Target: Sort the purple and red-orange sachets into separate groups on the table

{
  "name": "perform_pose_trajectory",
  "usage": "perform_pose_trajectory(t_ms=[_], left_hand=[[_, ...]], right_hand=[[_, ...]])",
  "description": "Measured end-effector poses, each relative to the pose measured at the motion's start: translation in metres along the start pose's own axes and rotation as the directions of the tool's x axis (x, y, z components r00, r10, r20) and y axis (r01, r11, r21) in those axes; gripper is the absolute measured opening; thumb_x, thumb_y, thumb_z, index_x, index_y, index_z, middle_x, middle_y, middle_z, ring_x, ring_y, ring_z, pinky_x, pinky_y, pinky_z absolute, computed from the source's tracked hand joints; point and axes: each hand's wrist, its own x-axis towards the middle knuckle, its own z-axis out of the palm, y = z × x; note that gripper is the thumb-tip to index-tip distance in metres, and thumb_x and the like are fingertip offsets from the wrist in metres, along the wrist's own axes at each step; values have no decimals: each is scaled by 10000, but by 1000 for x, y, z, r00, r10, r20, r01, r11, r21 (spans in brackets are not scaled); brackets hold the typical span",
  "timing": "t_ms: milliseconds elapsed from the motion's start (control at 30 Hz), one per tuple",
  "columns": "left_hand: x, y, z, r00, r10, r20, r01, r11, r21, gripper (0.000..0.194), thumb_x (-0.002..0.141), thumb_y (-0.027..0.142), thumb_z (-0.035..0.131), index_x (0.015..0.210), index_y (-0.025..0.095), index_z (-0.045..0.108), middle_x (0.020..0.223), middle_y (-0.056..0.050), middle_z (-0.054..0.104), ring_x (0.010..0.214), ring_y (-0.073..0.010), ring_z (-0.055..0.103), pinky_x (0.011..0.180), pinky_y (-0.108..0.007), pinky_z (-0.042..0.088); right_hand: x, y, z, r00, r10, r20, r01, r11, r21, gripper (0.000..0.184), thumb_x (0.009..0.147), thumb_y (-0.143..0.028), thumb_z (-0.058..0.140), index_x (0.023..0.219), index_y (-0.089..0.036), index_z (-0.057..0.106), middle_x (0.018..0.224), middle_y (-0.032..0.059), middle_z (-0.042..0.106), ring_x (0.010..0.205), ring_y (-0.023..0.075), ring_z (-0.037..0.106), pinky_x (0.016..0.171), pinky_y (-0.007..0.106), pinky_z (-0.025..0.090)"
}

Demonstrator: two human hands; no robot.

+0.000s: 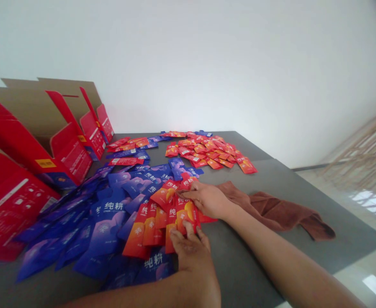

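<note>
Red-orange sachet point(185, 211) is lying atop other sachets point(139, 233), long axis running fore-and-aft; left hand point(192, 251) is touching its near end, right hand point(210, 200) its far end. Fingers are curving half-open; whether gripping, cannot tell.

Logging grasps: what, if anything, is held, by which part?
Left hand touches a red packet at its lower end, right hand its upper part; gripping cannot be confirmed.

Likely a packing workspace: open cartons point(74, 157), heaped sachets point(111, 222), grey table point(242, 269).
</note>
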Motion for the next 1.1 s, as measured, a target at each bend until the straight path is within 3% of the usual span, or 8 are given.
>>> perform_pose_trajectory(t_ms=[100, 233, 300, 467, 567, 733, 967, 1100], left_hand=[[5, 2, 3, 1000, -17, 18, 17, 1000, -23, 597, 828, -74, 369, 1310, 225, 554, 1422, -201, 447, 1244, -432, 468, 1018, -640, 392], [14, 8, 11, 986, -77, 149, 80, 997, -11, 601, 822, -54, 412, 1317, 260, 544, 1481, -167, 393, 1304, -449, 382, 1050, -672, 321], [14, 9, 16, 990, -93, 109, 92, 996, 16, 592, 830, -47, 411, 1321, 256, 541, 1478, -168, 403, 1299, -446, 394, 1045, -672, 327], [7, 1, 19, 997, 10, -77, -9, 1000, 12, 570, 837, -54, 360, 1281, 218, 592, 1397, -199, 495, 1190, -432, 530, 966, -650, 433], [6, 0, 19, 996, 12, -90, -11, 1000, 13, 559, 835, -49, 372, 1265, 221, 607, 1382, -203, 507, 1171, -435, 545, 952, -650, 444], [7, 9, 19, 989, -61, -136, 75, 992, 97, 523, 833, -37, 432, 1213, 253, 645, 1393, -162, 521, 1200, -427, 522, 995, -633, 413], [3, 3, 7, 1000, -3, -2, 3, 993, 120, 596, 834, -63, 394, 1311, 257, 556, 1392, -179, 489, 1189, -411, 523, 976, -593, 454], [0, 1, 5, 999, 7, -47, -1, 990, 139, 604, 824, -71, 388, 1296, 256, 574, 1377, -172, 504, 1183, -411, 525, 973, -580, 461]], right_hand=[[-5, -5, -2, 999, -35, 6, 35, 999, -10, 476, 892, -122, 437, 1309, -293, 589, 982, 53, 562, 819, 160, 512, 725, 266, 378], [-21, -16, -4, 980, -192, 60, 188, 980, 70, 468, 867, -131, 484, 1278, -313, 612, 940, 37, 559, 806, 159, 506, 711, 260, 370], [-19, -15, -2, 984, -172, 48, 169, 984, 58, 472, 873, -133, 474, 1288, -317, 604, 944, 37, 559, 789, 156, 498, 700, 258, 365], [1, 0, 1, 1000, -18, 0, 18, 1000, -10, 498, 902, -121, 419, 1340, -310, 560, 993, 48, 556, 795, 151, 501, 705, 257, 365], [-4, -1, -2, 999, -37, 7, 37, 999, -2, 504, 885, -117, 441, 1336, -307, 563, 992, 47, 555, 814, 157, 509, 720, 263, 376], [-23, -15, -3, 975, -213, 61, 206, 973, 102, 485, 879, -123, 469, 1307, -317, 590, 1007, 41, 573, 849, 157, 523, 735, 255, 387], [-1, 3, 4, 1000, -13, -22, 13, 1000, 13, 511, 881, -106, 431, 1328, -307, 574, 985, 52, 555, 797, 154, 503, 711, 265, 369], [-10, -2, 0, 997, -77, -3, 77, 996, 45, 477, 873, -115, 454, 1298, -276, 599, 974, 56, 560, 789, 158, 499, 703, 265, 369]])
